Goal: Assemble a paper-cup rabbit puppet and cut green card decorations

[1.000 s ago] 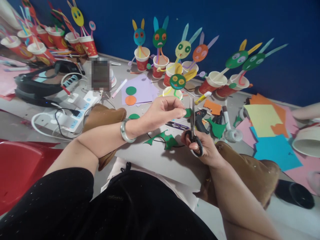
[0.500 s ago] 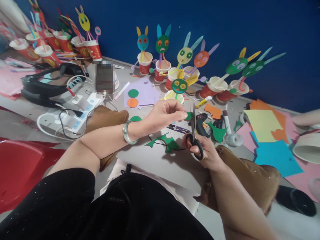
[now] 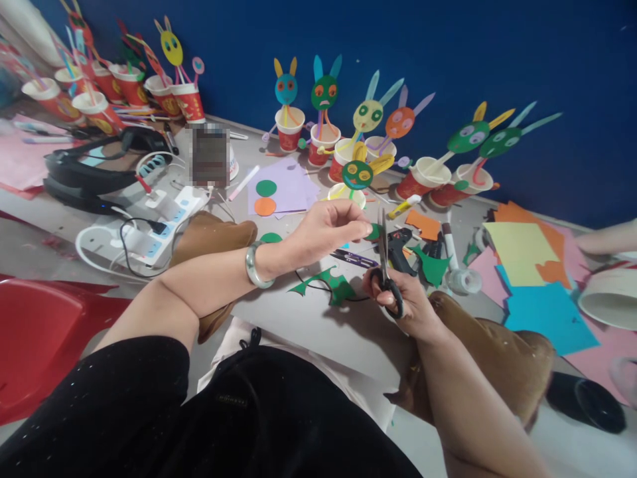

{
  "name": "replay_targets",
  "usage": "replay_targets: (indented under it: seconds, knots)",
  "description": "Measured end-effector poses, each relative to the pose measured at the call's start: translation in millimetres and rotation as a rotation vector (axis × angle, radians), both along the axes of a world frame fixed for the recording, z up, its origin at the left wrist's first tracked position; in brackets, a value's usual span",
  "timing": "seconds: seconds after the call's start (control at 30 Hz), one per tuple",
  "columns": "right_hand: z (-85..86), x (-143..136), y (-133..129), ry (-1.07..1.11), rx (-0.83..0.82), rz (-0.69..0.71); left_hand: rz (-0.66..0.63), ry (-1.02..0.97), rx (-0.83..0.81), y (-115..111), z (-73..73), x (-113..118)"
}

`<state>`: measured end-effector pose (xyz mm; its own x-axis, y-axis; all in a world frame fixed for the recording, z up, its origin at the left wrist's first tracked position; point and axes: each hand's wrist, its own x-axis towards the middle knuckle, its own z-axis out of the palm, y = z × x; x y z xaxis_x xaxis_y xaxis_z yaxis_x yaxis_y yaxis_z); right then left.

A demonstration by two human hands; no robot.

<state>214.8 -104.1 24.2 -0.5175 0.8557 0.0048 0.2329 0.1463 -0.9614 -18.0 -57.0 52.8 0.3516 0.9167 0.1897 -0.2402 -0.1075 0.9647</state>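
Between the thumb and fingers of my left hand (image 3: 333,229) is a small piece of green paper (image 3: 374,232). My right hand (image 3: 405,299) is closed round the black handles of a pair of scissors (image 3: 383,249), blades pointing up and away from me. The blades stand right at the edge of the green piece; whether they are cutting into it I cannot tell. Below my hands a green paper offcut (image 3: 328,285) lies on the table. A green circle (image 3: 266,188) and an orange circle (image 3: 265,207) rest on purple paper (image 3: 288,182) to the left.
Paper cups with rabbit-faced figures (image 3: 324,93) line the blue wall. A glue gun (image 3: 401,251), a yellow cutter (image 3: 404,206) and a tape roll (image 3: 465,281) lie right of centre. Coloured sheets (image 3: 542,318) spread at the right; a power strip (image 3: 166,229) sits left. Another person's arm (image 3: 610,240) reaches in.
Both hands keep nearly the same place and hold. The scissors and green piece have shifted only slightly, and the whole view has moved a little.
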Motion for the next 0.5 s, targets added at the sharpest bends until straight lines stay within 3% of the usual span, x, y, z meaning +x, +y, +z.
replay_targets:
  seconds: [0.5]
  knots:
    - [4.7,-0.2,0.8,-0.014,0.027,0.012,0.009,-0.022,0.026,3.4,-3.0,0.0]
